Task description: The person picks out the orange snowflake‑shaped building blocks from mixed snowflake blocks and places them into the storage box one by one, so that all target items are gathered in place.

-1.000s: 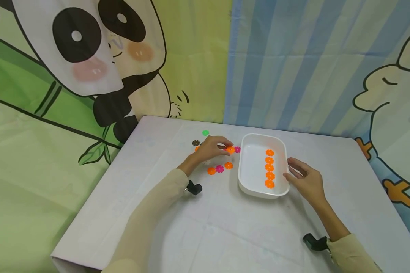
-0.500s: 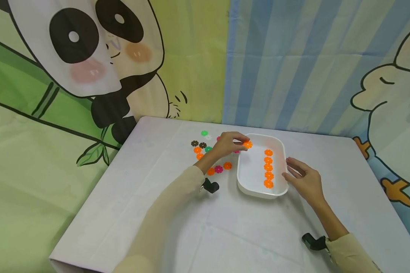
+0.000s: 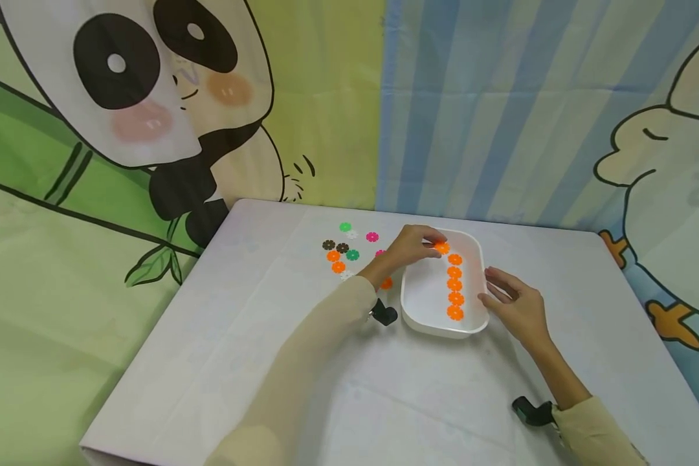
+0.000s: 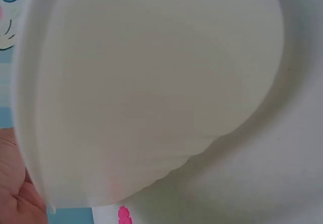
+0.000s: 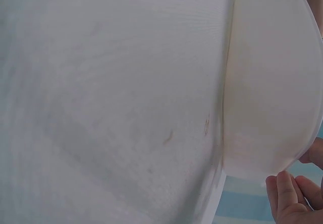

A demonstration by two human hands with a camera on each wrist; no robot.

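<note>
My left hand point(image 3: 410, 249) pinches an orange flower-shaped disc point(image 3: 442, 248) over the far end of the white tray point(image 3: 422, 304). Inside the tray, several more orange flower-shaped discs point(image 3: 455, 285) lie in a straight line towards the right side; the held one is just beyond the far end of that line. My right hand point(image 3: 518, 307) touches the tray's right side with thumb and fingertips, seen too at the wall's end in the right wrist view point(image 5: 295, 199). The tray wall point(image 4: 151, 82) fills most of the left wrist view and hides the held disc.
Loose discs lie left of the tray: brown ones point(image 3: 329, 244), green ones point(image 3: 345, 227), pink ones point(image 3: 372, 237), white ones and orange ones point(image 3: 333, 256). My left forearm partly covers the nearer discs. A printed cloth point(image 3: 326, 97) hangs behind the white table point(image 3: 268, 291).
My left hand has carried an orange disc rightwards from the loose discs, across the tray's left rim, to the row's far end. My right hand has stayed at the tray's right side.
</note>
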